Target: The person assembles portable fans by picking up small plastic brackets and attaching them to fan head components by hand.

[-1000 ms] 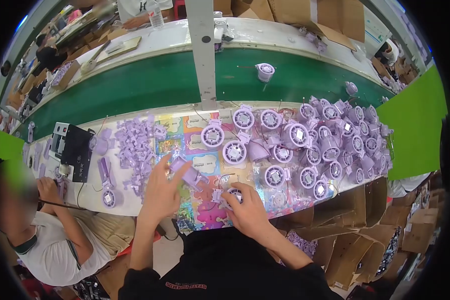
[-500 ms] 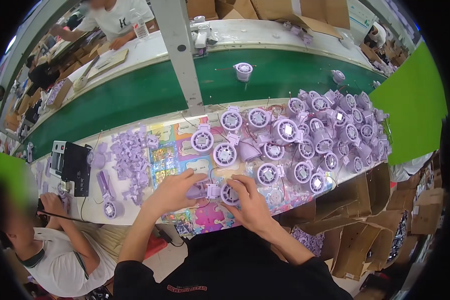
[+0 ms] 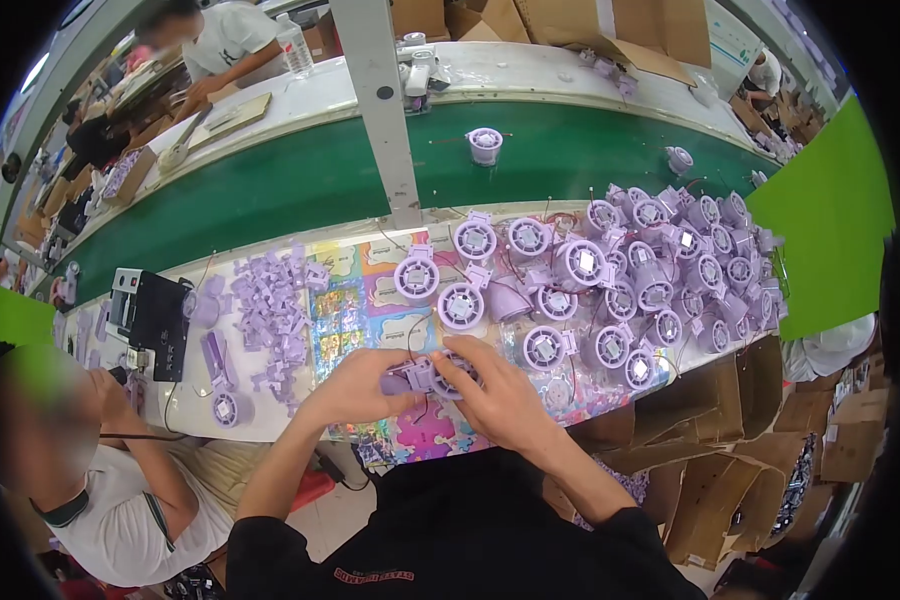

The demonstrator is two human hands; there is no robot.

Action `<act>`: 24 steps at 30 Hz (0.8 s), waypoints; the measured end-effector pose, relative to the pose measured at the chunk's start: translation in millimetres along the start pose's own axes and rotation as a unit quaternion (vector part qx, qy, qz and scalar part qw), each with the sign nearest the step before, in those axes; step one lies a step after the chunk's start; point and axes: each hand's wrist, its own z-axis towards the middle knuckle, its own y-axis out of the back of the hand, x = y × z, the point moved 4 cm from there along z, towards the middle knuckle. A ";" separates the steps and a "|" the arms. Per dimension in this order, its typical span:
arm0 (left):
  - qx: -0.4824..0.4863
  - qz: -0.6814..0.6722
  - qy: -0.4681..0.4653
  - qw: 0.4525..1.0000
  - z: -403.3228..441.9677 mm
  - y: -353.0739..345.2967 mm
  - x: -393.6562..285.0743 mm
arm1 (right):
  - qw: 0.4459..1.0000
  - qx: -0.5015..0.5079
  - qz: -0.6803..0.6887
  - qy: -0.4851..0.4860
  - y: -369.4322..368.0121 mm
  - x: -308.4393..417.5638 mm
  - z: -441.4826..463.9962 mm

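Observation:
My left hand [image 3: 362, 388] grips a purple handle part, mostly hidden behind its fingers. My right hand [image 3: 498, 397] is closed around a round purple fan housing [image 3: 454, 374]. The two parts meet between my hands, at a small purple bracket [image 3: 421, 377], with thin wires beside it. Under my hands lies a colourful printed sheet [image 3: 425, 435]. Just beyond them are several round purple fan housings [image 3: 461, 306] with wires.
A pile of small purple parts [image 3: 272, 310] lies to the left, near a black device [image 3: 160, 325]. A co-worker [image 3: 120, 510] sits at far left. Behind runs a green conveyor [image 3: 270, 180] carrying a fan housing [image 3: 485, 146]. Cardboard boxes [image 3: 710, 500] stand at lower right.
My left hand has come down and right with the handle part, which now meets the fan housing in my right hand. The camera view has shifted slightly.

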 end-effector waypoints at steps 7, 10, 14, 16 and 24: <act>-0.006 -0.046 0.018 0.999 -6.9 5.3 3.3 | 1.000 0.005 0.006 0.030 16.8 8.3 13.7; 0.002 -0.048 0.016 0.999 -5.5 6.5 4.3 | 0.999 0.003 0.022 0.028 13.7 4.9 13.5; 0.000 -0.059 0.011 0.998 -7.3 8.1 0.0 | 0.999 0.003 0.039 0.007 12.8 2.7 10.8; -0.004 -0.065 0.009 0.998 -7.7 7.4 -0.3 | 0.999 0.004 0.027 0.022 14.6 5.2 13.5; -0.058 -0.078 0.015 0.995 -13.3 3.2 9.5 | 0.999 -0.010 0.022 0.042 9.2 6.4 17.4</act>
